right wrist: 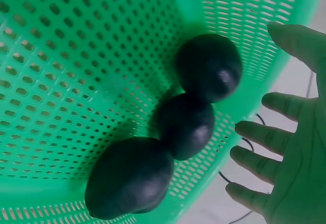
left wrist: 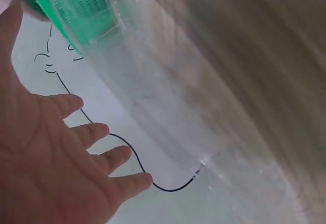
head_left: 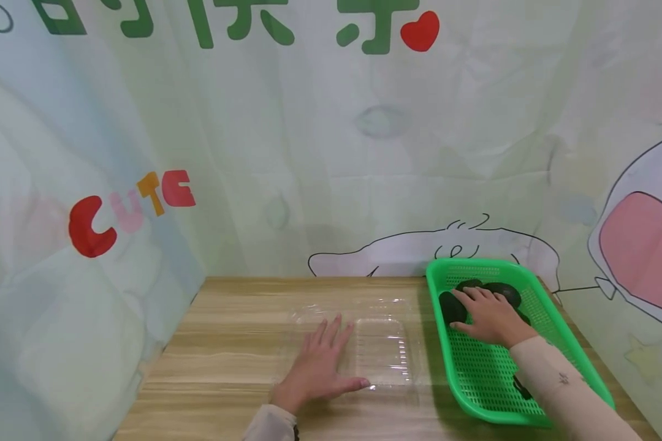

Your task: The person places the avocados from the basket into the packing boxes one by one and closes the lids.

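My left hand (head_left: 320, 367) is spread, palm down, over the left part of a clear plastic box (head_left: 383, 343) on the table; whether it presses the plastic cannot be told. Straight fingers and a wide-set thumb show in the left wrist view. Over the far end of a green basket (head_left: 440, 349) reaches my right hand (head_left: 488, 318), its fingers extended and holding nothing. Dark avocados (head_left: 451, 307) lie beneath and around it. The right wrist view shows avocados (right wrist: 130, 178) in a row along the basket wall, apart from the fingers; another is partly hidden behind the lowest.
The wood-grain table (head_left: 209, 361) carries the box in the middle and the basket on the right. A printed cloth (head_left: 309, 153) with letters and cartoon drawings hangs behind the table and along its sides.
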The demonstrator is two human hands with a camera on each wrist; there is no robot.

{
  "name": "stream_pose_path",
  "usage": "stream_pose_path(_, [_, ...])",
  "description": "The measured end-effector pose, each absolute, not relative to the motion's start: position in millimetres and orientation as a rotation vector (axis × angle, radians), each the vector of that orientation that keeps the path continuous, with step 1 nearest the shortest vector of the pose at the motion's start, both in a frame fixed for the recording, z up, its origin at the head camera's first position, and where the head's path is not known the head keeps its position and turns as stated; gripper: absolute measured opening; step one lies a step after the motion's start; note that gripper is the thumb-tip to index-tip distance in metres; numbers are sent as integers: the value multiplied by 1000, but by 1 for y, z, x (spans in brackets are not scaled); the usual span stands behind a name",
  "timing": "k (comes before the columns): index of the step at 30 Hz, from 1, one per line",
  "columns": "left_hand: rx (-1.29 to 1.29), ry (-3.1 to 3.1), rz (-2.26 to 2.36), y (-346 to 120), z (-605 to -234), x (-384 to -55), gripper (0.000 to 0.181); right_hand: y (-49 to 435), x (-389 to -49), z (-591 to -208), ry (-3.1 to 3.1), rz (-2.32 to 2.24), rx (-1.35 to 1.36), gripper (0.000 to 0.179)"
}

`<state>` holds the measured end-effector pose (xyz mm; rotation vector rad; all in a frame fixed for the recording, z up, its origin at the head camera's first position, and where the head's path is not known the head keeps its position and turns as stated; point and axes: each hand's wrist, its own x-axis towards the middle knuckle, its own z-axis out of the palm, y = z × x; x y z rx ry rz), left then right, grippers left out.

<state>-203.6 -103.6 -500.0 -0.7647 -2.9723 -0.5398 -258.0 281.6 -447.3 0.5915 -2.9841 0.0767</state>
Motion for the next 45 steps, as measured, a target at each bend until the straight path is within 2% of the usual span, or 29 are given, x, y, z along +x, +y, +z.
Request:
stream_pose_path(14, [-763,-2983,-523,-100,-509,-201,112,274,-283,-472,-3029,30,688,69])
stream_pose_path(29, [-752,-3026,-523,-96,-511,-201,111,269,-294,-484,-3024,223,692,59])
stream_pose_path(35, [-745,-3031,-508,-94,-511,-201,106,268,-295,-495,-3128,311,671,63])
stream_pose_path(45, [-747,-3034,-492,-94,-510,-203,108,268,-293,-498,-3159,358,595,66])
